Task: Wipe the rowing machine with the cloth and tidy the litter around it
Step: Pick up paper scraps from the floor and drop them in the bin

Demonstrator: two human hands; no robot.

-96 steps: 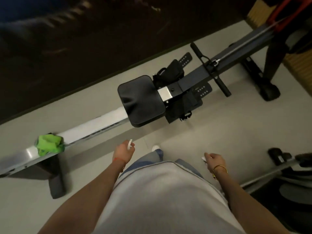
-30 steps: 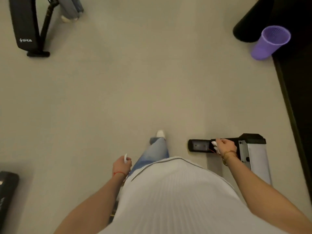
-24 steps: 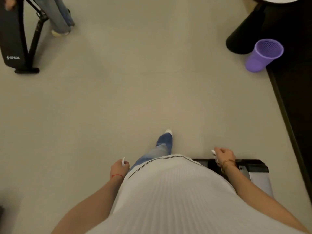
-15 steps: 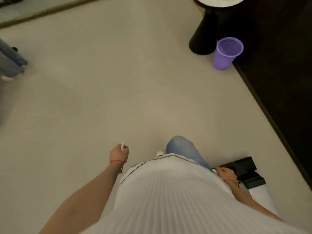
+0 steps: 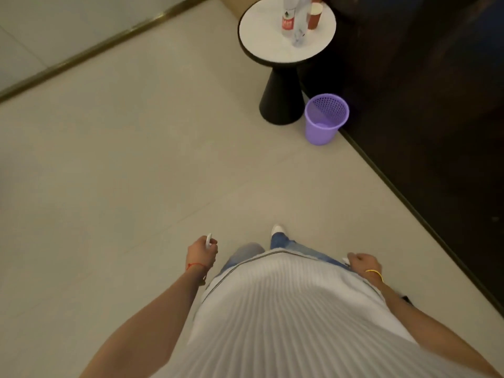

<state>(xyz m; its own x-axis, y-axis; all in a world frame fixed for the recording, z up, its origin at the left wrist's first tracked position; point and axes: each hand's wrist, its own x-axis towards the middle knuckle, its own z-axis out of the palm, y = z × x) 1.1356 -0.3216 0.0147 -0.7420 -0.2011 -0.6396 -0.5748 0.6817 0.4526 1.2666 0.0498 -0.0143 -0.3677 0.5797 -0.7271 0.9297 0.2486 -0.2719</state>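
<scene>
While each hand, left hand (image 5: 202,249), right hand (image 5: 361,261), pinches a small white scrap, perforated purple plastic bin (image 5: 324,119), smooth pale floor (image 5: 136,159)

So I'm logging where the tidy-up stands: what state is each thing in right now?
Left hand: pinching a small white scrap.
Right hand: fingers curled round a white scrap.
Purple bin: upright on the floor, looks empty.
Round side table: standing beside the bin.
Bottles: upright on the table.
Paper cup: upright on the table.
</scene>
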